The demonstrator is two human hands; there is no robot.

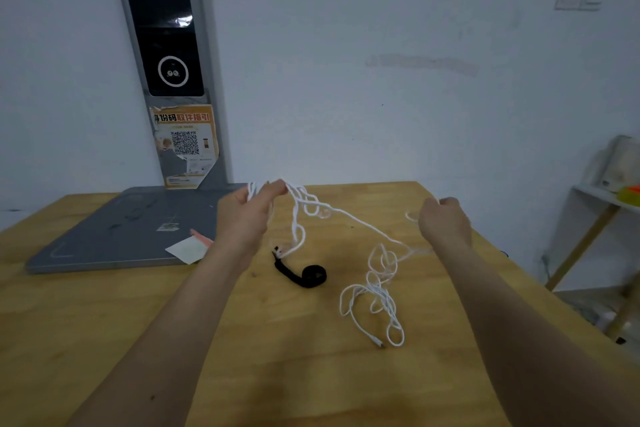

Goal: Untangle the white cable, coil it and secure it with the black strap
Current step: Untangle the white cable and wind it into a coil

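My left hand (249,211) is raised over the wooden table (104,322) and pinches several loops of the white cable (379,291) between thumb and fingers. Twisted strands hang from it towards the table. One strand runs right to my right hand (443,222), which is curled round it at about the same height. The rest of the cable lies tangled on the table at the right, with a connector end near the front. The black strap (306,276) lies partly rolled on the table between my hands, below the hanging strands.
A grey flat base (114,232) with a tall post (166,55) carrying a dark screen and an orange QR sticker stands at the back left. A white paper slip (187,250) lies on its corner. A white shelf (602,204) stands past the table's right edge.
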